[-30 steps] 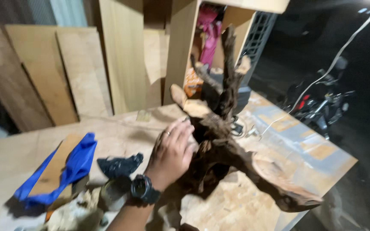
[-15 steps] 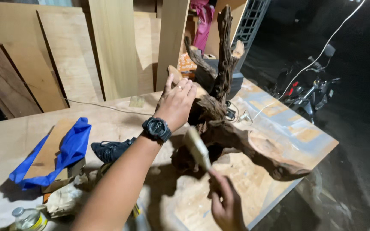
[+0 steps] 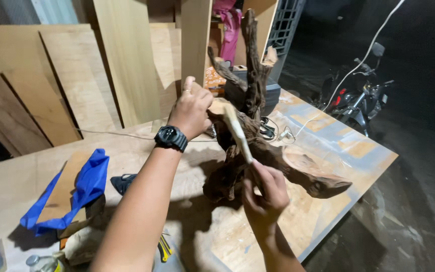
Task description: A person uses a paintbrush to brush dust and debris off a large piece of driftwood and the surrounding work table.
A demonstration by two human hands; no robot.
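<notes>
On the plywood desk [image 3: 127, 151] in the head view, your left hand [image 3: 191, 112] rests against the upper part of the gnarled dark-brown driftwood root [image 3: 258, 151], which stands upright near the middle of the desk with one thick limb running out toward the right edge. That hand's grip is curled over a pale knob at the top of the root, steadying it; a black wristwatch [image 3: 170, 138] sits on the wrist. Your right hand [image 3: 265, 191] is lower and nearer you, its grip closed around the handle of a pale paintbrush [image 3: 237, 133], whose bristle end lies up against the wood just beside your left hand.

Judging by its bulk, the root looks heavy, rigid and rough, with thin upright branches that could snap; hold it by the thick trunk or the stout limb, not the spindly tips. The brush looks light and should need only a loose hold.

Off to the left lie a blue cloth [image 3: 84, 189] over a flat board, well apart from the root, and a dark glove [image 3: 123, 182] between them. Plywood sheets [image 3: 51, 90] lean behind the desk, and a motorcycle [image 3: 358, 95] stands in the dark at the right.
</notes>
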